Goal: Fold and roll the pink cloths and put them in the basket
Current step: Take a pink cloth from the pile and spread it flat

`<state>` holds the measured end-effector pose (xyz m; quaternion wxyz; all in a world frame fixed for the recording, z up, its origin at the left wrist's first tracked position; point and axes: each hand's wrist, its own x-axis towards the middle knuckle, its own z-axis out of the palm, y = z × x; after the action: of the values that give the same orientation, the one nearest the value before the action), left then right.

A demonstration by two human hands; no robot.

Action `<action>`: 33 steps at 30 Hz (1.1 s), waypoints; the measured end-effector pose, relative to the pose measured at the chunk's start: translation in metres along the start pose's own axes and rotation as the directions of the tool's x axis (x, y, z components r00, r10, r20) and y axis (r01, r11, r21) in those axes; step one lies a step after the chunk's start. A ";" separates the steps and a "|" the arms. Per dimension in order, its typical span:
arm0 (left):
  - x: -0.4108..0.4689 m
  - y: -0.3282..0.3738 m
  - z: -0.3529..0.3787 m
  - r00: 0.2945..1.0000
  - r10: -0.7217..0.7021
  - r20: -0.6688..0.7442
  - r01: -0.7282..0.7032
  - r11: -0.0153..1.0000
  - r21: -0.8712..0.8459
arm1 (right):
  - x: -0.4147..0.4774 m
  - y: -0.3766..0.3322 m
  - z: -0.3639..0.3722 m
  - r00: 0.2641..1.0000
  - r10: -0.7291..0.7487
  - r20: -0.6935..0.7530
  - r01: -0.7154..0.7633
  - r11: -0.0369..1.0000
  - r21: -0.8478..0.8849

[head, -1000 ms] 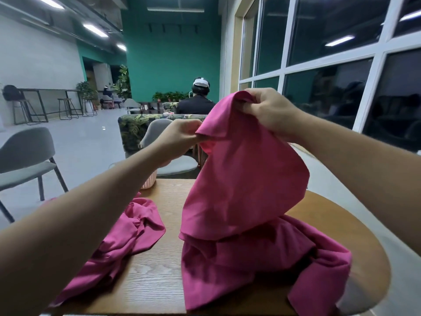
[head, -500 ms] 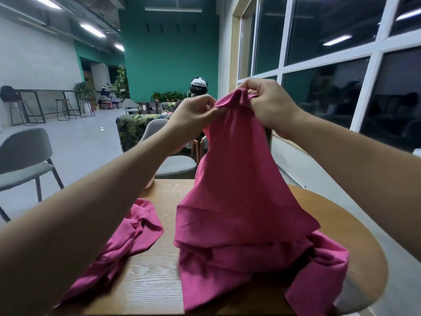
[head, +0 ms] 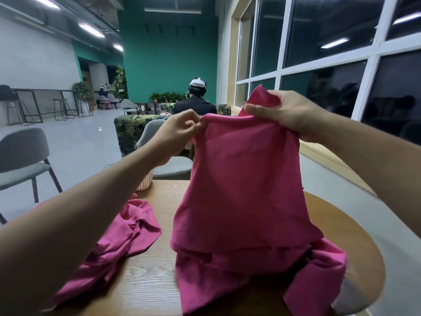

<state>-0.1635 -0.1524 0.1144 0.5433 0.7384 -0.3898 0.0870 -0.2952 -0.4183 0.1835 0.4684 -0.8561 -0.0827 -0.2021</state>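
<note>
Above the wooden table (head: 150,281) we hold the pink cloth (head: 243,190) up by its top edge. Its lower part drapes onto the tabletop, where more pink fabric lies bunched toward the table's right side; we cannot tell whether that bunch is the same cloth or another one.

Our left hand (head: 180,131) pinches the left end of the top edge between thumb and fingertips. Our right hand (head: 284,115) is curled round the right end, with a corner of fabric poking up above the thumb.

Half a second ago both hands sit almost together and the cloth rises to a single peak. Now they are drawn apart, the edge runs stretched between them, and the cloth hangs as a flatter panel. We judge that we are spreading it out along one edge to ready it for the first fold. No fold or roll shows yet, so the task is at an early stage.

On the table's left side a second pink cloth (head: 118,242) lies crumpled and untouched, where it lay a second ago. At the table's far edge stands what we take to be the basket (head: 144,182), a pale ribbed tub mostly hidden behind our left forearm; we see no cloth in it.

Beyond the table's far edge stands a grey chair (head: 168,165), and farther off a person (head: 196,103) sits with their back to us.
</note>
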 end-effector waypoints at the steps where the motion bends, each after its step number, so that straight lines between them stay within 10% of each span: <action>1: 0.002 0.008 0.000 0.999 0.043 -0.011 -0.043 0.999 0.023 | -0.002 -0.003 0.003 0.999 -0.014 0.042 0.015 1.000 -0.020; 9: 0.014 0.044 0.021 0.979 0.202 0.007 -0.202 0.978 0.044 | 0.009 -0.013 0.048 0.978 -0.117 0.170 0.149 0.972 -0.184; 21: -0.016 -0.001 0.000 0.921 -0.104 0.374 -0.001 0.963 0.271 | 0.001 -0.013 -0.013 0.992 -0.112 0.058 0.126 0.914 -0.386; 27: -0.005 -0.006 -0.047 0.972 -0.101 0.214 -0.013 0.879 0.476 | 0.001 0.007 -0.051 0.987 -0.154 -0.040 0.081 0.705 -0.705; 33: 0.006 0.000 -0.068 1.000 0.001 0.018 -0.006 0.946 0.324 | 0.009 0.022 -0.060 0.977 -0.129 -0.169 -0.038 0.674 -0.738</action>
<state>-0.1392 -0.0967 0.1447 0.4109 0.8177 -0.3764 0.1442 -0.2961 -0.4807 0.1993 0.0843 -0.9438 0.0334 -0.3178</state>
